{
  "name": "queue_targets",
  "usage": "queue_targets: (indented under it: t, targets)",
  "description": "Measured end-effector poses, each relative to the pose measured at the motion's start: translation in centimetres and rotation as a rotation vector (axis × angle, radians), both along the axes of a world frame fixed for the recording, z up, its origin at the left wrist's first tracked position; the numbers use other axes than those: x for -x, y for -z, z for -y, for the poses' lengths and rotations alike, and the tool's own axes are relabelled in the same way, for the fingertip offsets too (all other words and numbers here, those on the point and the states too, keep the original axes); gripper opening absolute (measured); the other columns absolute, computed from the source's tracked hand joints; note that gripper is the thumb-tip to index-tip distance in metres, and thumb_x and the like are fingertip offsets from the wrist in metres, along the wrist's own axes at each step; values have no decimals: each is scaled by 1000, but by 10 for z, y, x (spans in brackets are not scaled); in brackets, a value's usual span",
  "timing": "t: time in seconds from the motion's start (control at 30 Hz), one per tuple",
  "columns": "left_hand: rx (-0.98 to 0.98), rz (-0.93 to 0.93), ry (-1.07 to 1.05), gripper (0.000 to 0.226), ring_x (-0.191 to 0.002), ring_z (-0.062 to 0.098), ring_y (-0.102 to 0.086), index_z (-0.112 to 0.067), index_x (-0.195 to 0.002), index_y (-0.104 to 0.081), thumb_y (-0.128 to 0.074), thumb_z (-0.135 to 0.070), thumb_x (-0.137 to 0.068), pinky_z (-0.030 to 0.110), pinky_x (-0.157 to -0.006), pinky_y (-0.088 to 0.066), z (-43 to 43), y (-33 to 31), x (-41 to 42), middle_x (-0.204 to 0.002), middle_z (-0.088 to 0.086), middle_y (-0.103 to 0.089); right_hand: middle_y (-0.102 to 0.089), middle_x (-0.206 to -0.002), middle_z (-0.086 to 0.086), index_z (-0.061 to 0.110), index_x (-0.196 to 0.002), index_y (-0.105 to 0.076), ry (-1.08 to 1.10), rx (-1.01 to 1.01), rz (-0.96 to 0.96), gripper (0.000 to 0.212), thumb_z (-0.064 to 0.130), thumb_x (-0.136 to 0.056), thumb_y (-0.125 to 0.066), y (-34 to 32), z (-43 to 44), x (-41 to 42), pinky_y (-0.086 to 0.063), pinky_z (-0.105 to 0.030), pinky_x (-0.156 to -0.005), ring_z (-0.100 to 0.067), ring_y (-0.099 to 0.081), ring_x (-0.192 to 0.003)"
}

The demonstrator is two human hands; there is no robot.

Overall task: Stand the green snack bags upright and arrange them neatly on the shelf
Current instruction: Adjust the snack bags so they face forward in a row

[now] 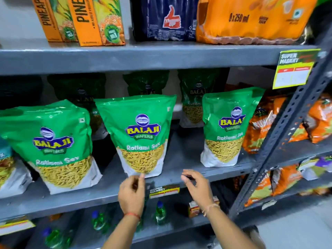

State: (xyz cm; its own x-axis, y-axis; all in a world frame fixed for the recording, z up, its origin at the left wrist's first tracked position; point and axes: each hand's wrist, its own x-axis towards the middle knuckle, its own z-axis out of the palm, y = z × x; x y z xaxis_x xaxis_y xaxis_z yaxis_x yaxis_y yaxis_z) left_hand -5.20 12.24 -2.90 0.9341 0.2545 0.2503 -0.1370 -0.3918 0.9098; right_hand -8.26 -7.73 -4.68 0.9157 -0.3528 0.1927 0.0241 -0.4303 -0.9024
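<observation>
Three green snack bags stand upright along the front of the grey middle shelf (181,157): a left bag (53,144), a middle bag (142,133) and a right bag (228,126). More green bags (195,94) stand in shadow behind them. My left hand (132,192) hovers just below the middle bag's bottom edge, fingertips loosely curled and almost touching it, holding nothing. My right hand (196,185) is at the shelf's front lip, right of the middle bag, fingers apart and empty.
Orange snack bags (260,126) fill the shelf's right end beside a grey perforated upright (280,141). Juice cartons (80,20) and drink multipacks (251,18) sit on the shelf above. Green bottles (159,212) stand below. A yellow price tag (294,69) hangs at the upper right.
</observation>
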Motion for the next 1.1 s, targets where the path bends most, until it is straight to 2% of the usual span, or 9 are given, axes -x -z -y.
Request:
queue_targets:
  t: [0.17, 0.23, 0.33, 0.43, 0.53, 0.63, 0.73, 0.97, 1.1]
  targets:
    - [82, 7, 216, 23, -63, 21, -53, -27, -61, -56, -68, -18, -79, 29, -63, -44, 74, -13, 3, -61, 2, -57, -63, -91, -1, 24, -107, -54, 271, 30, 145, 23, 23, -84, -60, -19, 60, 19, -53, -47, -77, -23, -62, -85]
    - [202, -92, 320, 11, -75, 19, -58, -21, -81, -63, -71, -14, -77, 28, -75, -48, 102, -21, -6, -77, 3, -63, -52, -106, -10, 16, -119, -45, 381, 14, 205, 45, 21, -80, -66, -25, 89, 19, -52, -52, -78, -28, -55, -88]
    - [271, -256, 527, 60, -109, 19, -50, -11, -127, -45, -72, -9, -74, 33, -96, -41, 141, -28, -23, -116, 3, -52, -28, -141, -15, 17, -140, -20, 362, -26, 122, 88, 15, -71, -75, -30, 135, 10, -40, -45, -101, -27, -42, -118]
    - [255, -287, 676, 87, -125, 13, -36, -13, -140, -23, -76, -10, -71, 32, -107, -31, 175, -31, -38, -130, -4, -37, -7, -155, -8, 17, -144, -3, 132, -265, -10, 103, -4, -70, -71, -37, 172, -6, -17, -44, -117, -21, -13, -141]
    - [238, -364, 719, 98, -126, 18, -38, -11, -139, -22, -80, -12, -61, 39, -110, -32, 200, -30, -49, -138, 1, -38, -13, -154, -4, 16, -143, -5, 4, -438, -129, 95, -10, -73, -64, -44, 192, -22, -22, -38, -114, -20, -18, -140]
    - [220, -428, 636, 73, -120, 29, -48, -9, -127, -36, -77, -4, -67, 47, -106, -38, 214, -24, -53, -134, 14, -49, -46, -137, -12, 13, -129, -36, -122, -537, -147, 67, -18, -73, -58, -42, 200, -31, -48, -25, -89, -16, -55, -106]
    - [211, -403, 588, 49, -111, 29, -53, -16, -109, -45, -73, -2, -72, 45, -102, -42, 213, -18, -54, -127, 19, -55, -61, -116, -9, 12, -112, -51, -169, -499, -168, 49, -13, -72, -64, -35, 196, -34, -52, -12, -62, -2, -60, -84]
    - [219, -411, 567, 57, -112, 26, -51, -8, -123, -42, -69, 1, -74, 37, -96, -41, 184, -16, -64, -128, 17, -54, -63, -114, -10, 7, -120, -50, -251, -520, -140, 56, -10, -70, -68, -27, 172, -45, -53, -17, -72, -15, -61, -97]
    - [187, -399, 599, 55, -112, 26, -50, -6, -122, -41, -69, 0, -75, 36, -98, -40, 177, -21, -65, -129, 16, -52, -60, -121, -11, 7, -125, -45, -252, -524, -115, 61, -4, -70, -70, -39, 167, -43, -47, -28, -87, -19, -57, -105]
